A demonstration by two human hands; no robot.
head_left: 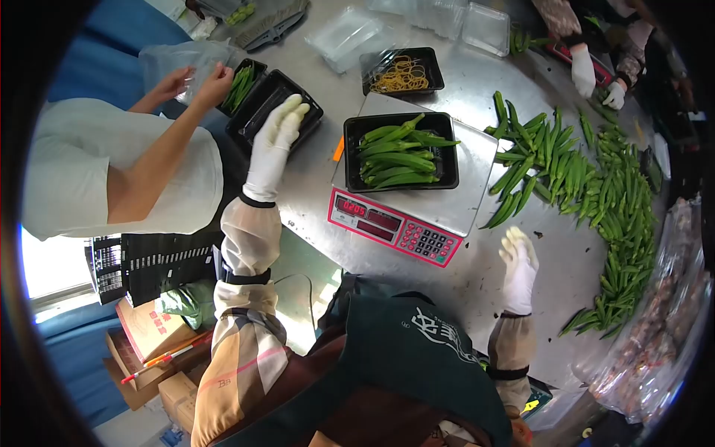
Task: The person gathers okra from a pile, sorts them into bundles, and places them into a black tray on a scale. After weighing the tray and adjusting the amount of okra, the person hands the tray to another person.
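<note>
My gloved left hand (277,143) is raised with its fingers stretched out, over the edge of some empty black trays (305,113). Low at the right, my gloved right hand (520,270) has its fingers spread and nothing in it. Between them stands a digital scale (469,167) with a pink-framed panel and lit red digits. A black tray (456,160) of green okra (398,159) rests on the scale. Loose okra (558,153) lies right of the scale and runs down in a long pile (629,231).
Behind the scale is a black tray of rubber bands (401,74). Clear plastic boxes (346,37) lie at the back. A co-worker at the left holds a clear bag (160,65) near a tray of okra. Gloved hands (583,71) of another person work at the upper right.
</note>
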